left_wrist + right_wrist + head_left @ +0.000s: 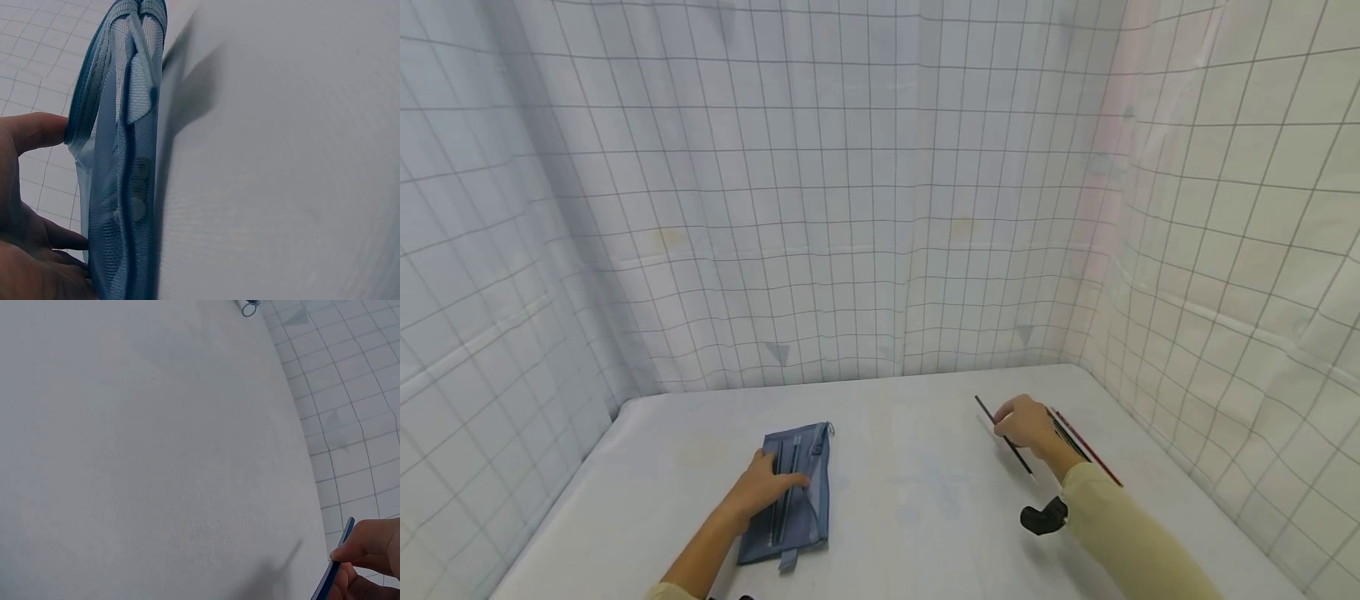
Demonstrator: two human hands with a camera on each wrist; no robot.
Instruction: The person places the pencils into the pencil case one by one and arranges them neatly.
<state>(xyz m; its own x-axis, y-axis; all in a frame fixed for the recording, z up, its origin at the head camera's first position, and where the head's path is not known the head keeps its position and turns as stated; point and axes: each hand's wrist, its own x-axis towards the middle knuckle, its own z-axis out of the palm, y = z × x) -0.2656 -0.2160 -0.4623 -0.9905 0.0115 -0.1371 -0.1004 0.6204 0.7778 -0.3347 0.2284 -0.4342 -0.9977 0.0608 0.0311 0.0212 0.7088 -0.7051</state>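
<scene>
A blue zippered pencil case [822, 500] with a mesh panel lies flat on the table, left of the middle. My left hand [765, 490] rests on top of it with thumb and fingers spread. In the left wrist view a digit touches the raised zipper edge [80, 109], and lower fingers press the pouch's upper face. On the right, my right hand [1021, 422] pinches a slim dark pencil [1019, 458] between thumb and fingers, close over the table. One end of the pencil [348, 528] sticks out past the fingertips in the right wrist view.
Just right of my right hand lie a red pencil [1090, 448] and dark pencils [1067, 437], partly hidden by the hand. A black wrist camera [1043, 517] sits by the right sleeve. Grid-patterned white curtains [880, 208] surround the white table [895, 517] at the back and sides.
</scene>
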